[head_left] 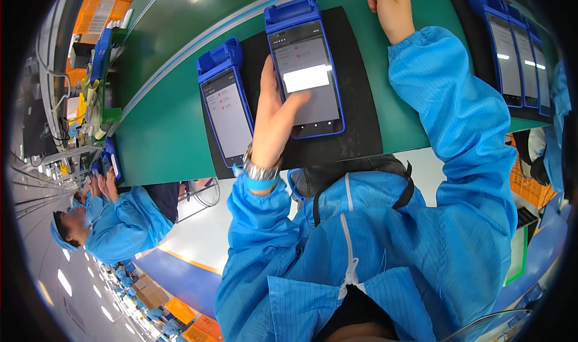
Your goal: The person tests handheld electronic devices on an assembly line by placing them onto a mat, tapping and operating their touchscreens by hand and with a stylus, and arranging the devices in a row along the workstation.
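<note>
A blue-framed handheld payment terminal (307, 110) lies on a black mat (355, 95) in front of me, its screen lit with a white pop-up box. My left hand (274, 116) grips its left side, with the thumb over the screen and the fingers along the edge. A second terminal of the same kind (226, 116) lies just left of that hand, its screen also lit. Beyond the mat, at the far edge of the bench, my right hand (392, 11) has its fingers curled in. The picture's top edge cuts off the fingertips, and what they hold is hidden.
More blue terminals (506, 59) lie side by side on another black mat at the right of the green bench (397, 110). A co-worker in blue (129, 221) handles a device at the left. Orange crates (99, 17) stand at the far left. A black bag (355, 170) is at my lap.
</note>
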`<state>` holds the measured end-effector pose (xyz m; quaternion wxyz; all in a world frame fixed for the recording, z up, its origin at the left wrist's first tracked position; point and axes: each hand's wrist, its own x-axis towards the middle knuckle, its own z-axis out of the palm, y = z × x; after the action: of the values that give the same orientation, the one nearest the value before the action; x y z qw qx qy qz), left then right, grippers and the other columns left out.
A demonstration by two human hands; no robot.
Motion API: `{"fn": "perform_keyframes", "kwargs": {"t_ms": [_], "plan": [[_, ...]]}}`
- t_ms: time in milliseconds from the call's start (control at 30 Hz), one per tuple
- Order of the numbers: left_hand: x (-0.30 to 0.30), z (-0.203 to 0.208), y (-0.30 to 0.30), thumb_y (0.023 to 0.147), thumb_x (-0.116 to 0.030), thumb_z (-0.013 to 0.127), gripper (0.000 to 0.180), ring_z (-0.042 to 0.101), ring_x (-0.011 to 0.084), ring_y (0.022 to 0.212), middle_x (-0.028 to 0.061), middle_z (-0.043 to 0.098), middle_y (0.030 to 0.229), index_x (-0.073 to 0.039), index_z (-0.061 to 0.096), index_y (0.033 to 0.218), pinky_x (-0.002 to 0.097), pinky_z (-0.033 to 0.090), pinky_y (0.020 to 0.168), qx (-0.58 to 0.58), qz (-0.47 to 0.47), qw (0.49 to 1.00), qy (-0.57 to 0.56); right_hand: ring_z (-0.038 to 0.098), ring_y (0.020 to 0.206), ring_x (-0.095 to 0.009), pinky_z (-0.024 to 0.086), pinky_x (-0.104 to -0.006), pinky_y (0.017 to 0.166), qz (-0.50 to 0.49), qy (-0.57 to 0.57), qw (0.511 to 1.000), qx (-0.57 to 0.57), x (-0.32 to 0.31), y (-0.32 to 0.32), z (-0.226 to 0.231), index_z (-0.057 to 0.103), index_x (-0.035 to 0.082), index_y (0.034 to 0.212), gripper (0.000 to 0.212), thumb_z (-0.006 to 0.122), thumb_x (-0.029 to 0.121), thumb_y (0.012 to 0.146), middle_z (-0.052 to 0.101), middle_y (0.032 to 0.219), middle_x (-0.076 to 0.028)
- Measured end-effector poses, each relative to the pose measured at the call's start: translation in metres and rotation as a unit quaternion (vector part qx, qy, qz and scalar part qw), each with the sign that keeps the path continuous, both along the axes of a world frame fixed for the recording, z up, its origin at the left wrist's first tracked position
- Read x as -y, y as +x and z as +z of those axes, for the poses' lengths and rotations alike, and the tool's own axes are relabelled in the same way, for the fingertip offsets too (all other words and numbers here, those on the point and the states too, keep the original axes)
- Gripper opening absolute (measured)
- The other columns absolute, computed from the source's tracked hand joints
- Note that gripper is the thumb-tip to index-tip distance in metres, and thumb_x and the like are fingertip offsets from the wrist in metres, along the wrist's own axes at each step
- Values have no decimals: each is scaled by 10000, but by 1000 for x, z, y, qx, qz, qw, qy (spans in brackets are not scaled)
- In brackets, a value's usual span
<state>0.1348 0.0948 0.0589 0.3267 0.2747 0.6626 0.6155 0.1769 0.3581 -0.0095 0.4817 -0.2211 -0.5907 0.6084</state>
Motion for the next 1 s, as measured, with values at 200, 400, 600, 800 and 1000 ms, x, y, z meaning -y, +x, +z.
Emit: {"fn": "perform_keyframes", "kwargs": {"t_ms": [200, 400, 600, 800, 1000], "plan": [[32, 0, 8, 624, 157, 507, 888, 288, 284, 1301, 179, 241, 1416, -16, 135, 1410, 349, 248, 1060, -8, -42, 999, -5, 450, 512, -95, 347, -222, 455, 23, -23, 999, 0, 3, -7, 6, 491, 24, 883, 62, 439, 51, 861, 498, 635, -27], [64, 3, 19, 730, 49, 540, 634, 334, 300, 1286, 170, 349, 1374, -5, 347, 1332, 383, 263, 1058, -147, 18, 989, 20, 440, 488, -95, 337, -219, 432, 20, -22, 1000, 9, 8, 1, 9, 487, 30, 843, 52, 443, 51, 861, 501, 635, -31], [133, -23, -9, 761, 5, 495, 529, 436, 238, 1165, 151, 463, 1282, -19, 422, 1284, 332, 315, 965, -299, 280, 910, -62, 439, 483, -98, 334, -223, 427, 21, -5, 999, 38, 11, -2, 14, 479, 33, 832, 57, 442, 61, 865, 501, 634, -34], [150, -39, -20, 817, -61, 431, 536, 460, 209, 1118, 169, 477, 1253, -38, 340, 1345, 300, 326, 965, -214, 260, 940, -53, 437, 480, -98, 331, -224, 427, 15, -23, 999, 44, 16, -2, 12, 482, 39, 852, 56, 437, 67, 869, 505, 636, -33], [158, -39, -25, 775, -63, 411, 568, 450, 210, 1128, 158, 465, 1268, -34, 352, 1340, 293, 313, 976, -205, 240, 947, -57, 434, 485, -99, 329, -226, 429, 15, -39, 998, 41, 20, -3, 11, 482, 40, 846, 58, 435, 62, 870, 502, 639, -34]]}}
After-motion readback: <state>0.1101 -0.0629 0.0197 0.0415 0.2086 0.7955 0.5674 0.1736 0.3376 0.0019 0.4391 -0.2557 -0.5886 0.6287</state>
